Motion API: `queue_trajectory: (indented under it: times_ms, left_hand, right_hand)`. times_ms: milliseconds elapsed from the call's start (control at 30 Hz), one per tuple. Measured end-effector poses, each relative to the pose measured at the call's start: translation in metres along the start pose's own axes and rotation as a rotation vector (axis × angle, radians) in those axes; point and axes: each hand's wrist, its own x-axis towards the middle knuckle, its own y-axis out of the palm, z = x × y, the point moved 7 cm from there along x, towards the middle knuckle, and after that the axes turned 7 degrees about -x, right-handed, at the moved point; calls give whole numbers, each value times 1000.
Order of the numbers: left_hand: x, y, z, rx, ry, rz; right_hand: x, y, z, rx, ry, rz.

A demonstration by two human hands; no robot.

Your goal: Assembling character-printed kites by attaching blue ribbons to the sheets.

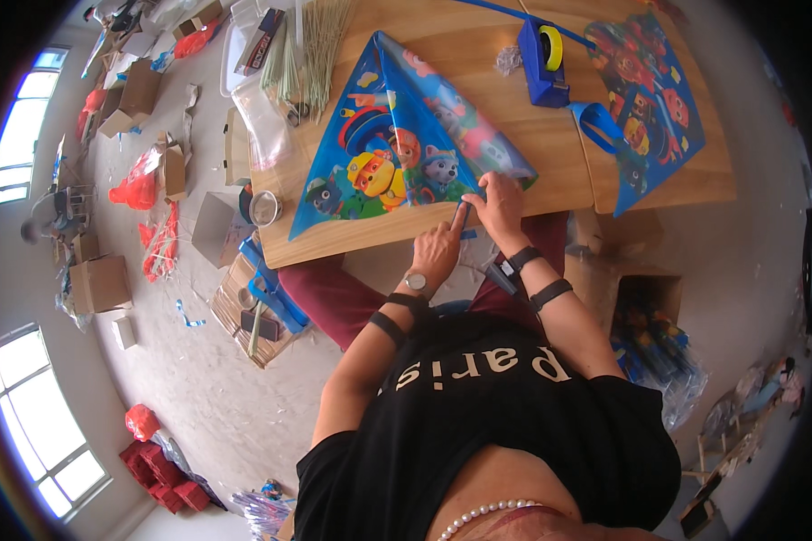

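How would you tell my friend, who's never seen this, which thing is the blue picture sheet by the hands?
Find the big wooden table, then the person's left hand and right hand at its near edge. Just beyond them lies a pointed blue sheet with cartoon animals. Unlike the other blue sheet farther right, its right side curls over into a paler flap.
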Motion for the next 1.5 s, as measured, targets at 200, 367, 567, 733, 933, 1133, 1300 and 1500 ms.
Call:
queue_trajectory:
  times_ms: [200, 367, 567, 733, 933, 1133, 1300, 1500]
  left_hand:
    - [-1, 2, 2, 22, -23, 37]
    - [0, 1, 2, 34, -14, 15]
    - [4, 2, -7, 92, 12, 21]
    - [-7, 1, 5, 89, -26, 31]
    - [2, 1, -12, 14, -17, 37]
    - [-1, -1, -5, 19, -45, 59]
    - [-4, -2, 2, 15, -64, 73]
    - [1, 1, -4, 5, -58, 67]
  right_hand:
    - [0, 8, -1, -60, 83, -8]
    - [4, 9, 2, -112, 96, -64]
    - [11, 8, -3, -139, 58, -14]
    - [73, -33, -33, 106, 119, -168]
    - [171, -76, -202, 130, 401, -363]
    - [201, -43, -247, 432, 601, 158]
    - [211, -40, -221, 579, 615, 394]
    - [220, -52, -234, 578, 683, 462]
